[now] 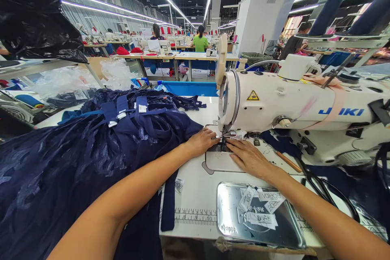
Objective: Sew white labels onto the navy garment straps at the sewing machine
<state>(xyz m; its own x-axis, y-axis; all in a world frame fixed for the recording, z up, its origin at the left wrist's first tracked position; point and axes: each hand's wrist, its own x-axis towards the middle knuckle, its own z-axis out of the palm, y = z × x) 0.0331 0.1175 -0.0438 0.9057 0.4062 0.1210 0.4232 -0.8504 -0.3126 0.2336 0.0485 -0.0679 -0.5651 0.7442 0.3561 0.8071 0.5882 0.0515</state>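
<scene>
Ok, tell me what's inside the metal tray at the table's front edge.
Loose white printed labels lie scattered in the metal tray. Whatever lies beneath them is covered.

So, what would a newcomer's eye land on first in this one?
The white Juki sewing machine on the right, with the left hand and right hand lying flat at its needle in the centre. A heap of navy lace fabric fills the left side, and a metal tray of labels sits at the near edge.
</scene>
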